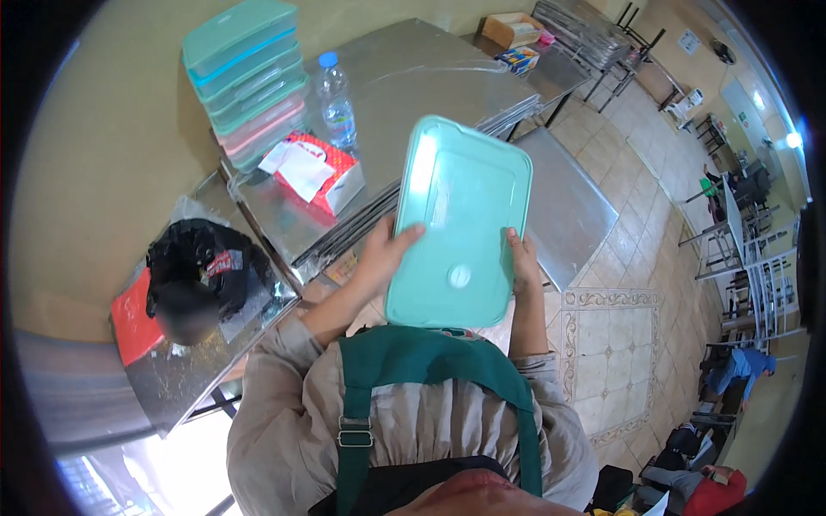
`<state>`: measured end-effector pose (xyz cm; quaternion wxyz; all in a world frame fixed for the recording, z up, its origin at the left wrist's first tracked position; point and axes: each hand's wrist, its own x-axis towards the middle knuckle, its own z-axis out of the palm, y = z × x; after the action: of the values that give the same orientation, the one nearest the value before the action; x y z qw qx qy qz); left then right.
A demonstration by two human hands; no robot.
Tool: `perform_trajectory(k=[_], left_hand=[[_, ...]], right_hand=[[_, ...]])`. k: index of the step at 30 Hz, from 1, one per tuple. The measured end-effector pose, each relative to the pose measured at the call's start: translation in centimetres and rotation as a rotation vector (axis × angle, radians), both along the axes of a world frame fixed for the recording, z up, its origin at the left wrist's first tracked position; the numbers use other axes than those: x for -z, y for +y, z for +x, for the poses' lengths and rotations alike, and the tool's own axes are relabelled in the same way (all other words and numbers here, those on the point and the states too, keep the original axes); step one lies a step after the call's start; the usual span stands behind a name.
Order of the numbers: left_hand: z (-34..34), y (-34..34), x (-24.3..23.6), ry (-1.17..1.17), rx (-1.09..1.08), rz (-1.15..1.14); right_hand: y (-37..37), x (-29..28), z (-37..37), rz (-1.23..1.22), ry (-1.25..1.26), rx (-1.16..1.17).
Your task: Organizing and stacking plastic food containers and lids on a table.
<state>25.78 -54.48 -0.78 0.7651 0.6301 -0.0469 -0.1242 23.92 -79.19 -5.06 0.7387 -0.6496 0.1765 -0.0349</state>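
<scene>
I hold a mint-green rectangular plastic lid (460, 198), possibly on a container, upright in front of my green apron. My left hand (385, 254) grips its left edge, thumb on the face, and my right hand (523, 258) grips the right edge. Beyond it, on a steel table (404, 43), stand a stack of similar lidded containers (245, 77) in green and pink, a water bottle (337, 107) with a blue cap and a red-and-white box (335, 181) with white paper on it.
A black plastic bag (224, 267) and a red flat item (133, 327) lie on the left table. A lower steel surface (564, 206) is at right. Farther off are a wooden box (508, 30), stacked furniture, chairs and seated people (731, 374) along the right wall.
</scene>
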Motion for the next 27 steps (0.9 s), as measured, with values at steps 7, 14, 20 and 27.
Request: perform_trajectory(k=[7,14,20,27], left_hand=[[5.3,-1.7,-4.8,0.526,0.206,-0.239],[6.1,-3.6,-3.3,0.636,0.342,-0.197],[7.7,-3.9,1.1,0.656,0.362,-0.191],[8.5,-4.1,3.0,0.712,0.441,-0.122]], right_hand=[[-1.7,-4.9,-3.0,0.675,-0.024,-0.095],[-2.5,-5.3,-4.8,0.849,-0.033,0.038],[-1.4,-6.2,-5.5,0.809,-0.026,0.120],[-1.5,-5.3,-5.4,0.755,-0.039,0.173]])
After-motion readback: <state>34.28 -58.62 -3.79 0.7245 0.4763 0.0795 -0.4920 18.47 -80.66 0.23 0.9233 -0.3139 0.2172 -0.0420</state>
